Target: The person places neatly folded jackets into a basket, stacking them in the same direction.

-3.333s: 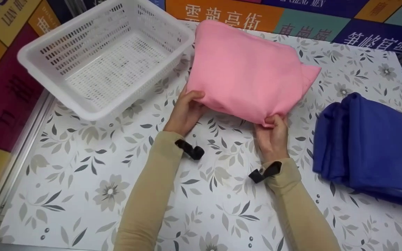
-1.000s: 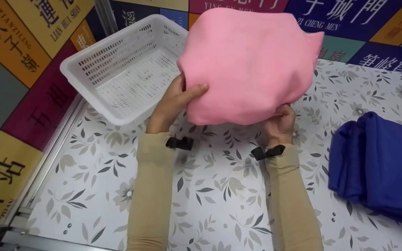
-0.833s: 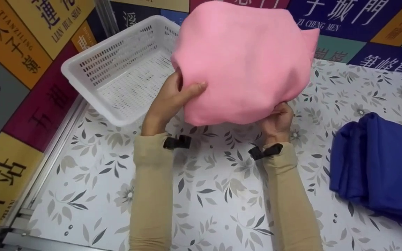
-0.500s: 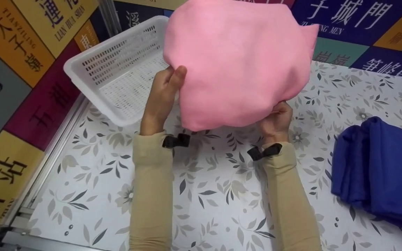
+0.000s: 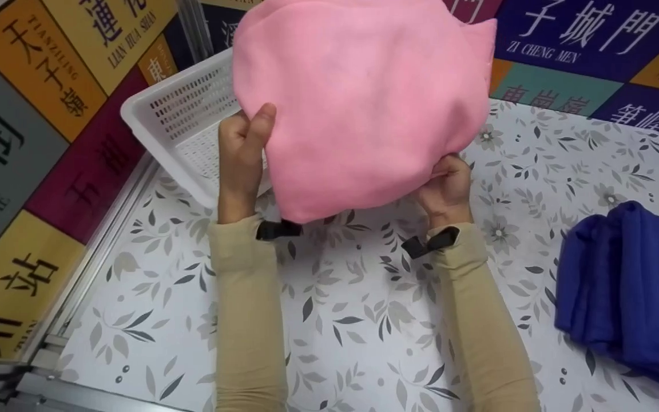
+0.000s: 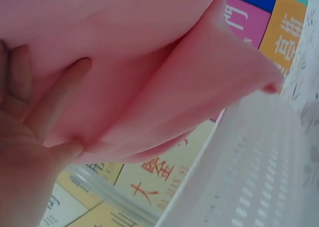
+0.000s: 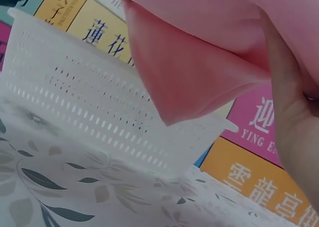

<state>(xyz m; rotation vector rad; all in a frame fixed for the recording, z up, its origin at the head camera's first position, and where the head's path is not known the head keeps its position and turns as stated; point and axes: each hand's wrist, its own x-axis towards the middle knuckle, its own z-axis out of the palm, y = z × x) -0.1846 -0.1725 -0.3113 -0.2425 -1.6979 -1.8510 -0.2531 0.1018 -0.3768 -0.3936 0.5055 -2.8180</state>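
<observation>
Both hands hold a folded pink cloth [image 5: 358, 109] up above the table, and it covers much of the basket behind it in the head view. My left hand [image 5: 242, 154] grips its left edge, thumb in front and the other fingers behind. At the lower right edge, my right hand [image 5: 447, 186] pinches the fabric, its fingers partly hidden under the cloth. From the left wrist, the cloth's underside [image 6: 164, 92] shows a loose fold hanging near the basket wall. A pointed corner of the cloth [image 7: 174, 87] droops in front of the basket in the right wrist view.
A white perforated plastic basket [image 5: 172, 143] stands at the back left of the flower-patterned table [image 5: 352, 332]. Folded dark blue cloth [image 5: 638, 292] lies at the right. Colourful panels with lettering [image 5: 587, 34] wall the back and left, with a metal rail [image 5: 103, 229] along the left edge.
The pink cloth has risen from low over the table and moved left, covering more of the basket. My left hand has shifted its grip up the left edge; the right hand keeps its hold.
</observation>
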